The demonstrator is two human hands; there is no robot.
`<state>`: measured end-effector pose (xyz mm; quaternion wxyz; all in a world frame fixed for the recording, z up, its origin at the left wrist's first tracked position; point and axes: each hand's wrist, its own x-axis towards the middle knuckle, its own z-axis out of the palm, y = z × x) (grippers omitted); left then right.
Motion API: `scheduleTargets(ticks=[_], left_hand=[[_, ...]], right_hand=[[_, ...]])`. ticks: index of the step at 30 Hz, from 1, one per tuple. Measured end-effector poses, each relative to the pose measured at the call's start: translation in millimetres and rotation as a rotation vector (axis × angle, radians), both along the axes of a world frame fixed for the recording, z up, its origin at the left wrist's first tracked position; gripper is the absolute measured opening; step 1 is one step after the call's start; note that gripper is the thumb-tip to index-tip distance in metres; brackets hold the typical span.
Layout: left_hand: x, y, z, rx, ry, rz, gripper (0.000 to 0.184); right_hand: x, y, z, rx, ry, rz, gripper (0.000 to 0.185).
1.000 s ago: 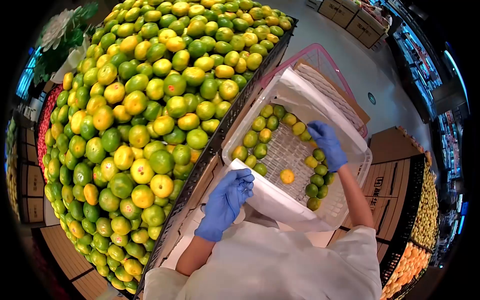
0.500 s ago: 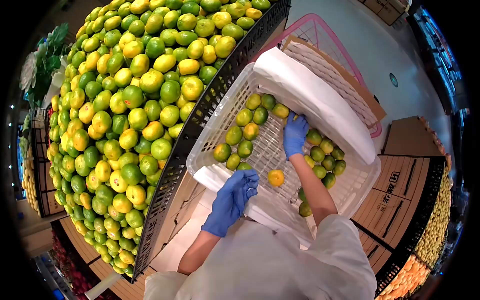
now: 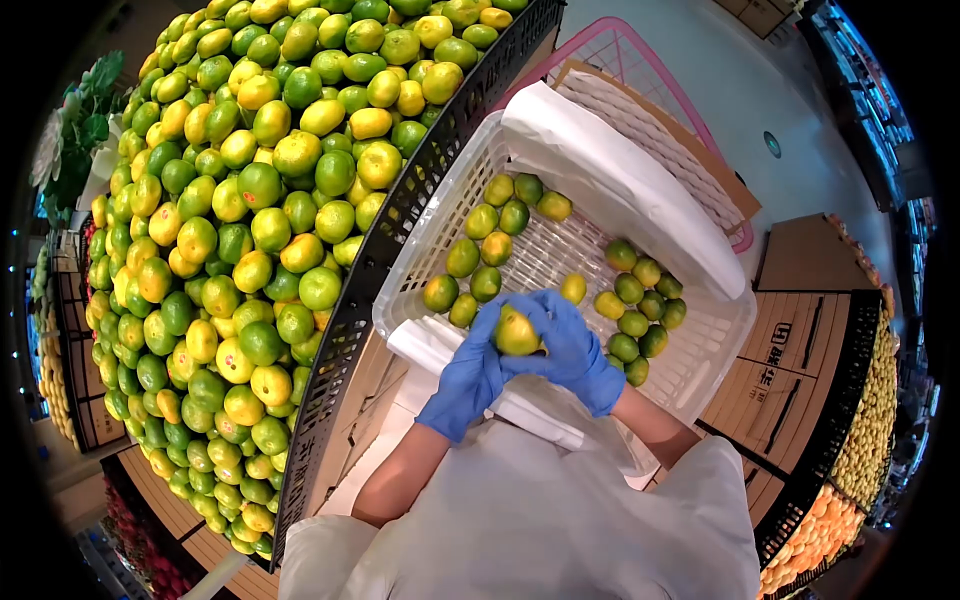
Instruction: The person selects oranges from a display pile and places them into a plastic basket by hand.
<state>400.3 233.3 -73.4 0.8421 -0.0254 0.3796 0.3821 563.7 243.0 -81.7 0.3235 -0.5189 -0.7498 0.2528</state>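
Both my hands, in blue gloves, meet over the near side of a white plastic crate (image 3: pixel 738 340). Between them is one green-yellow mandarin (image 3: pixel 516 332). My left hand (image 3: pixel 462 375) is closed around its left side, while my right hand (image 3: pixel 574 350) grips it from the right, fingers curled over the top. Inside the crate, a group of mandarins (image 3: pixel 463 257) lies at the left and another cluster (image 3: pixel 632 323) at the right. A single yellowish mandarin (image 3: pixel 573 288) sits just beyond my right fingers. My hands hide part of the crate floor.
A large heap of green and yellow mandarins (image 3: pixel 270 230) rises at the left behind a black slatted edge (image 3: pixel 375 270). White padding (image 3: pixel 630 180) covers the crate's far side. Beyond stand a pink basket (image 3: pixel 665 75) and a cardboard box (image 3: pixel 815 250). More fruit displays (image 3: pixel 815 540) line the right.
My right hand has come back from the crate's far side towards me. My left hand has moved slightly right and up to meet it, and a mandarin is now held between them.
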Motion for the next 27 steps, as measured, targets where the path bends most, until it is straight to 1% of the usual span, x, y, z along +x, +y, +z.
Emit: scheduleTargets(ticks=[2,3,4,6,7,8,9,10,12,13,15,16,18,19,20,21,22,23,24,25,26,27], left_hand=[[-4,0,1,0.027,-0.052,-0.006,0.036],[-11,0,3,0.011,-0.091,-0.001,0.036],[-19,1,5,-0.006,-0.128,0.006,0.036],[-35,-1,11,-0.033,-0.155,0.036,0.033],[-42,-2,13,-0.061,-0.129,0.104,0.030],[-48,-2,16,-0.087,-0.101,0.174,0.028],[-53,-2,21,-0.080,-0.099,0.203,0.020],[-57,-2,24,-0.081,-0.093,0.208,0.020],[-63,-6,31,-0.015,0.008,0.248,0.017],[-61,-6,37,0.005,0.103,0.251,0.018],[-65,-9,34,-0.017,0.110,0.235,0.019],[-67,-9,34,-0.031,0.109,0.216,0.020],[-67,-11,32,-0.055,0.132,0.198,0.020],[-69,-14,25,-0.026,0.052,0.178,0.022],[-70,-16,21,0.003,-0.028,0.159,0.026],[-69,-16,21,0.001,-0.031,0.156,0.026],[-68,-16,21,0.026,-0.050,0.117,0.029],[-66,-15,22,0.051,-0.069,0.079,0.034],[-62,-15,26,0.052,-0.072,0.079,0.034],[-58,-14,34,0.119,-0.008,-0.005,0.039],[-56,-12,38,0.186,0.057,-0.090,0.047],[-58,-8,30,0.111,-0.108,-0.148,0.055]], right_hand=[[-4,-6,15,-0.041,0.189,0.169,0.064],[2,-5,9,-0.019,0.184,0.059,0.059],[11,2,-6,-0.024,0.181,0.061,0.059],[31,14,-48,-0.152,0.208,-0.252,0.056],[40,10,-70,-0.155,0.211,-0.249,0.056],[49,7,-92,-0.297,-0.131,-0.169,0.054],[53,4,-109,-0.433,-0.474,-0.083,0.051],[52,0,-118,-0.434,-0.469,-0.077,0.051],[49,-14,-135,-0.592,-0.474,0.009,0.046],[53,-18,-143,-0.600,-0.471,0.017,0.046],[58,-22,-149,-0.570,-0.354,0.062,0.039],[60,-25,-145,-0.574,-0.352,0.063,0.039],[64,-32,-133,-0.521,-0.475,0.191,0.036],[65,-38,-132,-0.523,-0.477,0.191,0.036],[65,-45,-133,-0.519,-0.712,0.195,0.039],[66,-51,-133,-0.509,-0.948,0.197,0.043],[70,-58,-141,-0.511,-0.950,0.194,0.043],[76,-65,-152,-0.436,-0.984,0.159,0.042],[76,-64,-148,-0.360,-1.015,0.126,0.041],[78,-63,-144,-0.360,-1.015,0.125,0.041],[81,-61,-139,-0.466,-0.831,0.035,0.042],[80,-56,-121,-0.566,-0.641,-0.054,0.043]])
